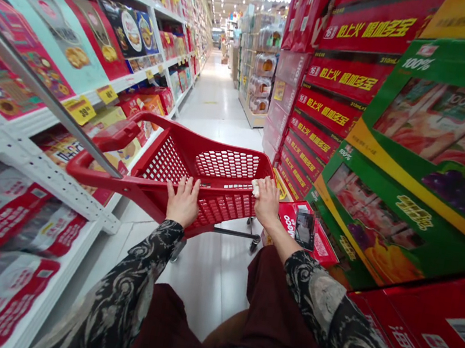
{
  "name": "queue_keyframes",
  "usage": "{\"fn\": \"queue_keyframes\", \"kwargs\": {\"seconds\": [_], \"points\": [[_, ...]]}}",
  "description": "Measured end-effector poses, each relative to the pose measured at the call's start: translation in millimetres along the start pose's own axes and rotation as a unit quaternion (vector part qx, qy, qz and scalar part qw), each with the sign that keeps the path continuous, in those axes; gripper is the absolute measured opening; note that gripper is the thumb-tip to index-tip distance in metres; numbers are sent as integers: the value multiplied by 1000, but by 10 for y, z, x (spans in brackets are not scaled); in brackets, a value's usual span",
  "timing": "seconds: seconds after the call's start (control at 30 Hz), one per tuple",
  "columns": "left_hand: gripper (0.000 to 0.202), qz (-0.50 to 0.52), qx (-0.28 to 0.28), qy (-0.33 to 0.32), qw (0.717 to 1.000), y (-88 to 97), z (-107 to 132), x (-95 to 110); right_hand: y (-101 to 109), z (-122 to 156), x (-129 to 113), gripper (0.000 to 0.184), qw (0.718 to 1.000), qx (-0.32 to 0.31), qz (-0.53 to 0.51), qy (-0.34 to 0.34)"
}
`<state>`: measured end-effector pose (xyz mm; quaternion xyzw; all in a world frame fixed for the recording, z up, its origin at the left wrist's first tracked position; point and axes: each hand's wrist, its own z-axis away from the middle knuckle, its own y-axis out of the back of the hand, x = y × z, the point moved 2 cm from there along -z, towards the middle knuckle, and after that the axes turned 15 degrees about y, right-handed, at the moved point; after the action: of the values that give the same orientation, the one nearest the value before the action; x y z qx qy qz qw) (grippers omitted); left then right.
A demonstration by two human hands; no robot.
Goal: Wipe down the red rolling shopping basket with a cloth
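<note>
Red mesh shopping trolley (172, 164) dead ahead, just past the knees, with a long red handle loop (92, 166) swinging out left toward the shelves. Left hand (184, 201) draped over the trolley's near edge, fingers spread and pretty much open, no real squeeze showing. Right hand (266, 203) further right along the same edge, fingers curled around a small white scrap (255, 187), maybe tissue, too small to be sure. Black-and-grey swirly sleeves (148, 260) on both arms, dark maroon clothing (274, 298) below. Just right of the right wrist, a dark phone-shaped rectangle (305, 228), partly blurred, lying on a red box (326, 253). Over on the left, white metal shelving (38, 174) packed with boxed goods in red and teal. On the right, big green juice cartons (434, 129) with fruit pictures, stacked beside red cases with yellow lettering (345, 77). Way down the aisle, shiny white floor (221, 102) and a stand of bottled goods (262, 67) off to the right.
</note>
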<state>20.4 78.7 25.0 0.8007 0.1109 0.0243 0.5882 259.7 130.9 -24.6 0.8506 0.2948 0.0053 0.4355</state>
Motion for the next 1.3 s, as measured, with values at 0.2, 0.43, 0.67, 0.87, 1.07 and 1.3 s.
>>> {"fn": "queue_keyframes", "kwargs": {"seconds": [0.2, 0.43, 0.67, 0.87, 1.07, 1.3], "points": [[65, -10, -9, 3, 1000, 3, -18, -18, -307, -30, -429, 49, 983, -11, -43, 176], [66, -27, -15, -2, 1000, 24, -41, -60, -205, 87, -149, 51, 982, -42, -7, 186], [65, -3, -2, 24, 1000, 23, -22, 56, -141, 134, -63, 53, 999, 3, -17, 43], [64, 11, 4, 24, 1000, 46, 22, 124, -351, -7, -716, 54, 983, -23, -80, 162], [63, 18, -4, 12, 1000, 58, 50, 78, -251, 15, -545, 53, 983, -28, -75, 168], [61, 22, -5, 28, 999, 50, 33, 138, -22, 29, -203, 55, 999, 10, -33, 12]]}}
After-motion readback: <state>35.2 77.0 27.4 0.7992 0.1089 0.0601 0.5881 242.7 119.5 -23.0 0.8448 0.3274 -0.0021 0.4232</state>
